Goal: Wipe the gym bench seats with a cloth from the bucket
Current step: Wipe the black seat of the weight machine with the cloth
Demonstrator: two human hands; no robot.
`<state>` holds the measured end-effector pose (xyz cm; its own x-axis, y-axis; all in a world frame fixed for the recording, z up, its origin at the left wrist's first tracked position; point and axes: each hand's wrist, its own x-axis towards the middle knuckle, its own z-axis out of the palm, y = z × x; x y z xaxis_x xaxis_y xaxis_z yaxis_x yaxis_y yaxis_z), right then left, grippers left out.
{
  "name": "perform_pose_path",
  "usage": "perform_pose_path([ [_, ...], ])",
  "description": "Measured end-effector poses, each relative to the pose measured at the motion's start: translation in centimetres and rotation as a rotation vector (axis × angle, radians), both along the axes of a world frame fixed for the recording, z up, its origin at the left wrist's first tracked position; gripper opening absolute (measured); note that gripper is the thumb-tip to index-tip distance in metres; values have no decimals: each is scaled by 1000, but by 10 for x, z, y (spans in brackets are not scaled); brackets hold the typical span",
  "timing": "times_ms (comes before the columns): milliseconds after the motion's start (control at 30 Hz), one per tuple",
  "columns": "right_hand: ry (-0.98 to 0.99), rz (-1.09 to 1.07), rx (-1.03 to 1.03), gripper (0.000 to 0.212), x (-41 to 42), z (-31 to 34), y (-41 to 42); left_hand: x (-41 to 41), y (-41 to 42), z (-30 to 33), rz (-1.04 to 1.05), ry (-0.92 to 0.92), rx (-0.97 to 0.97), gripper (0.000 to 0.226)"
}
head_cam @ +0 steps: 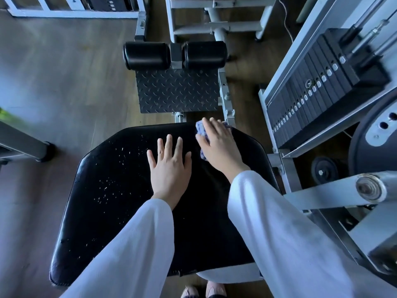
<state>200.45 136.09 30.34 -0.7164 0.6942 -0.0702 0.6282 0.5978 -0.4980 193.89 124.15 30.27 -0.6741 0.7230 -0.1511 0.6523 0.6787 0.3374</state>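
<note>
The right hand's fingers (209, 125) lie nearly straight and close together, pressing a crumpled bluish-purple cloth (201, 132) flat against the far right corner of the black padded seat (120, 190); the cloth shows along the thumb side of the right hand (217, 145) and peeks out past the fingertips, with most of it hidden beneath the palm. The left hand's fingers (168, 145) are spread wide and straight, holding nothing, and the left hand (170, 168) rests palm-down near the middle of the seat, just beside the right hand without touching it. Both arms wear loose white sleeves (133, 244) that reach across the seat from the near edge. Small pale flecks speckle the seat's left half. Beyond the seat's far edge stands a dark tread-patterned footplate (176, 91), and behind it two black roller pads (175, 54) side by side on a grey frame. To the right rises a weight stack (318, 91) of dark plates with pale labels. The floor (53, 72) is wood-toned.
</note>
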Motion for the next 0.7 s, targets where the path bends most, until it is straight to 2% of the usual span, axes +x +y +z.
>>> perform_pose_path([
  [67, 54, 14, -192, 49, 2, 8, 4, 0, 2, 2, 47, -25, 25, 49],
  [133, 195, -72, -267, 47, 20, 12, 9, 2, 11, 6, 106, -57, 104, 47],
  [200, 214, -196, -170, 45, 44, 10, 16, 12, 25, 12, 44, -59, 188, 47],
  [267, 144, -243, -80, 44, 61, 6, 22, 23, 42, 15, -137, -79, 237, 48],
  [333, 80, -194, -40, 43, 65, 2, 26, 28, 50, 14, -291, -77, 204, 44],
  [400, -9, -112, 42, 42, 63, -1, 26, 20, 47, 12, -347, -4, 227, 39],
  [467, -54, -89, 118, 42, 62, -4, 22, 4, 37, 14, -244, 73, 262, 33],
  [600, -61, -103, 142, 44, 63, -7, 17, -25, 28, 18, -16, 77, 124, 38],
  [700, -80, -82, 132, 48, 60, -6, 17, -21, 30, 7, -68, 94, 82, 49],
])
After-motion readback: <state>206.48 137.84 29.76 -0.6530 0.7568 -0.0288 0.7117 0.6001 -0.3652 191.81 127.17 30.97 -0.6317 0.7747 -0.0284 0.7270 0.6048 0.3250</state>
